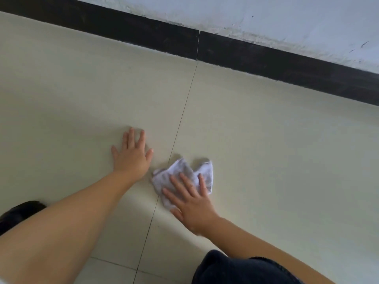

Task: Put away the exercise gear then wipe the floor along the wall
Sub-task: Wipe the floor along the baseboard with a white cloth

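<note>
Both hands are down on the floor (256,140), pale cream tiles with a thin grout line (180,124) running from the wall toward the camera. The right hand (192,203) lies flat on a white cloth (184,173), fingers straight and spread, pressing it onto the tile rather than gripping it. The cloth is crumpled, sitting just right of the grout line with its left edge touching it; its long axis runs from lower left to upper right, and two loose corners stick out past the fingertips, pointing toward the wall. The left hand (132,154) is planted palm-down on the bare tile just left of the line, fingers extended and splayed, holding nothing. A black baseboard (266,58) runs slantwise across the top, well apart from the cloth, with a scuffed white wall (287,19) above it. Dark trousers (235,269) show at the bottom edge.
</note>
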Tool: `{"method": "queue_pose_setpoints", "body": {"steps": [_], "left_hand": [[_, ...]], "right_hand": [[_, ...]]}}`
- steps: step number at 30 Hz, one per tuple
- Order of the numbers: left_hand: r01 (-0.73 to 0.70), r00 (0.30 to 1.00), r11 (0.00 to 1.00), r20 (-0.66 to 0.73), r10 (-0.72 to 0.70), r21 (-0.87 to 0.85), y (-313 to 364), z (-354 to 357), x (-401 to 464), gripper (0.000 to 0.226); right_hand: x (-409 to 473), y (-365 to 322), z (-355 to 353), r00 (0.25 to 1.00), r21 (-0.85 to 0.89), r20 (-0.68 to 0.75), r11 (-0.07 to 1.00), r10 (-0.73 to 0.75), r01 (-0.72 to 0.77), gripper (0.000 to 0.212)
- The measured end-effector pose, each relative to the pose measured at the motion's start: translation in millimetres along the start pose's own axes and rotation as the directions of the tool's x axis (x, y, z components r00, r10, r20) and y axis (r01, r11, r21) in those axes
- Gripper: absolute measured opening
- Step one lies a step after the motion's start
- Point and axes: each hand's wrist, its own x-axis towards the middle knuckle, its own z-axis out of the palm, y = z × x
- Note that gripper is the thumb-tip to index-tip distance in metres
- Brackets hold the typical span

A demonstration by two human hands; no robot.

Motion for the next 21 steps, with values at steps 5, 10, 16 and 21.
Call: {"method": "queue_pose_setpoints", "body": {"steps": [5,10,16,21], "left_hand": [[0.005,0.999,1.0,0.049,-0.006,0.011,-1.3,2.9,-0.9,0.066],[0.044,0.999,0.997,0.028,-0.046,0.07,7.1,8.9,-2.3,0.071],[0.089,0.996,0.996,0.031,-0.088,-0.031,20.3,-0.8,-3.4,0.067],[-0.123,0.991,0.992,-0.044,0.124,0.013,56.3,1.5,-27.2,0.066]], "right_hand": [[-59.5,114.7,-1.5,0.946,0.001,0.008,0.946,0.323,-0.323,0.059],[-82.7,190.4,-46.3,0.138,0.427,0.188,0.046,0.972,-0.903,0.052],[-27.4,30.2,-6.8,0.73,0.131,-0.053,0.73,0.681,-0.671,0.066],[-61.9,28.1,1.8,0.958,0.139,0.026,0.948,0.287,-0.287,0.053]]}}
